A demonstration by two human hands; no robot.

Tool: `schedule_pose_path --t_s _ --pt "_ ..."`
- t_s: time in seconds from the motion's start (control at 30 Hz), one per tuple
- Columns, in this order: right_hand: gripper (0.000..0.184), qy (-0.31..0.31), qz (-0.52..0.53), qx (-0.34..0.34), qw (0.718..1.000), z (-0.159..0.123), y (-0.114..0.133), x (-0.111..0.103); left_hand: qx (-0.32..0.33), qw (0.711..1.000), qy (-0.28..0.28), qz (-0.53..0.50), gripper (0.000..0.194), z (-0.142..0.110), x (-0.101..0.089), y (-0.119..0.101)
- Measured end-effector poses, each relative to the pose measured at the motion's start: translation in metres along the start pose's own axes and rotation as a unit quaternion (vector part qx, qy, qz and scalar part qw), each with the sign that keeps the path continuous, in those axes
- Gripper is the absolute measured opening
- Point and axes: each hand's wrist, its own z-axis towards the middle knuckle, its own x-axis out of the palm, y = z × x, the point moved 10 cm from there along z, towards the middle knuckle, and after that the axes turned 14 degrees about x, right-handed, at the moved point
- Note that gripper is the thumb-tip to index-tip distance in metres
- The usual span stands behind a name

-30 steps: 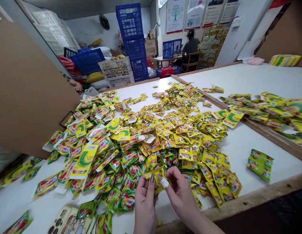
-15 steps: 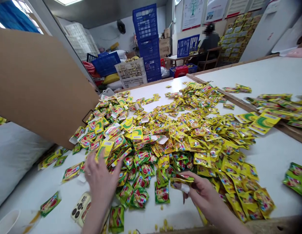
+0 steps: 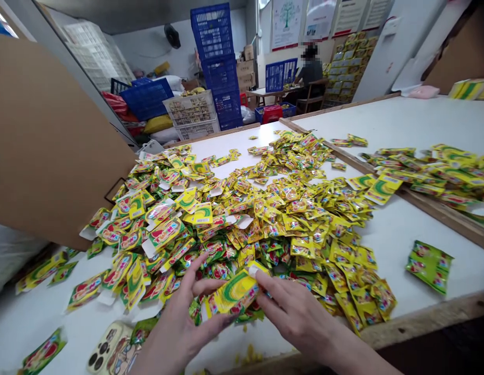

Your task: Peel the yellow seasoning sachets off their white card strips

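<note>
Just above the table's front edge, my left hand (image 3: 183,312) holds a small yellow and green cardboard box (image 3: 236,292), thumb below and fingers behind it. My right hand (image 3: 292,307) closes on the right end of the same box. A white covering or tape (image 3: 254,270) shows at a right fingertip. Whether candy packets are also in the right hand is hidden. Behind the hands lies a heap of yellow candy packets (image 3: 304,219), with green packets (image 3: 278,251) among them. More small boxes (image 3: 167,232) are piled to the left, some with white flaps open.
A phone (image 3: 109,350) lies by my left forearm. A brown cardboard sheet (image 3: 50,146) leans at left. One green packet strip (image 3: 430,265) lies at right, near a wooden divider (image 3: 433,211). Blue crates (image 3: 218,67) and a seated person (image 3: 312,70) are in the background.
My left hand has brought a yellow box from the pile toward the middle. My right hand has moved up against its end. The view has swung to the right.
</note>
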Motion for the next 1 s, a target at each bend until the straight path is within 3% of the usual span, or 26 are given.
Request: schedule_pose_path --t_s 0.07,0.1,0.17,0.23,0.3,0.4,0.47,0.57,0.67,0.73,0.8,0.9,1.0 --pt "0.029 0.007 0.129 0.08 0.988 0.001 -0.014 -0.004 0.059 0.993 0.042 -0.093 0.097 0.004 0.012 -0.002" --pt "0.029 0.023 0.212 0.128 0.969 0.0 -0.021 -0.002 0.09 0.986 0.065 -0.126 0.103 0.005 0.019 -0.004" --pt "0.023 0.079 0.376 0.202 0.901 -0.003 -0.027 0.011 0.127 0.973 0.118 -0.155 0.105 0.004 0.039 -0.006" --pt "0.012 0.138 0.492 0.237 0.826 -0.007 -0.024 0.025 0.117 0.966 0.158 -0.171 0.077 0.001 0.063 -0.003" --pt "0.01 0.155 0.554 0.265 0.774 -0.013 -0.03 0.031 0.096 0.96 0.131 -0.229 0.043 0.001 0.075 -0.001" --pt "0.015 0.075 0.58 0.306 0.751 -0.018 -0.061 0.012 0.031 0.95 0.039 -0.307 0.024 0.002 0.075 0.01" --pt "0.016 0.006 0.583 0.311 0.75 -0.016 -0.077 -0.01 -0.042 0.951 0.042 -0.304 0.025 -0.004 0.085 0.02" --pt "0.018 -0.06 0.584 0.283 0.758 -0.002 -0.077 -0.036 -0.127 0.944 0.076 -0.297 0.036 -0.018 0.105 0.023" --pt "0.023 -0.073 0.526 0.184 0.827 0.019 -0.05 -0.053 -0.116 0.943 0.102 -0.295 0.042 -0.022 0.118 0.012" --pt "0.028 -0.035 0.451 0.126 0.883 0.027 -0.03 -0.053 -0.104 0.948 0.118 -0.277 0.039 -0.022 0.12 0.009" --pt "0.036 0.04 0.378 0.117 0.917 0.028 -0.021 -0.044 -0.1 0.951 0.13 -0.262 0.037 -0.021 0.12 0.012" --pt "0.041 0.157 0.283 0.15 0.934 0.021 -0.019 -0.032 -0.102 0.958 0.135 -0.233 0.033 -0.021 0.123 0.02" --pt "0.038 0.237 0.222 0.148 0.934 0.015 -0.013 -0.027 -0.073 0.97 0.144 -0.183 0.026 -0.019 0.129 0.022"
